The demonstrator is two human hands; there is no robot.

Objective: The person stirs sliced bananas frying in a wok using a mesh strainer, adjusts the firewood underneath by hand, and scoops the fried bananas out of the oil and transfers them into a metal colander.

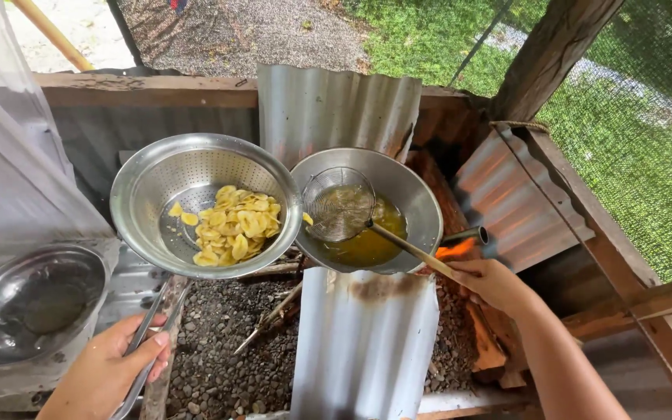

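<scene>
Left grip (122, 362) tight on colander handle (145, 330), right (491, 284) on skimmer stick (410, 249) — wok (418, 198) amid corrugated sheets (363, 342), gravel (223, 342).

Head view, steeply down, close.

Daylight floods an open-air cooking shelter. Corrugated metal sheets (336, 109) stand upright behind the hearth, with another sheet (363, 342) leaning in front and a rust-streaked one (519, 206) at the right. Grey gravel and ash (227, 350) cover the hearth bed, where an orange flame (456, 249) shows beside split firewood (488, 346). A weathered plank (141, 89) runs along the back, and a rough wooden post (554, 50) rises at the upper right, bound with rope. Dark mesh netting (647, 140) closes the right side; sunlit grass (421, 35) and a gravel path (250, 31) lie beyond. Clear plastic sheeting (1, 155) hangs at left.
</scene>
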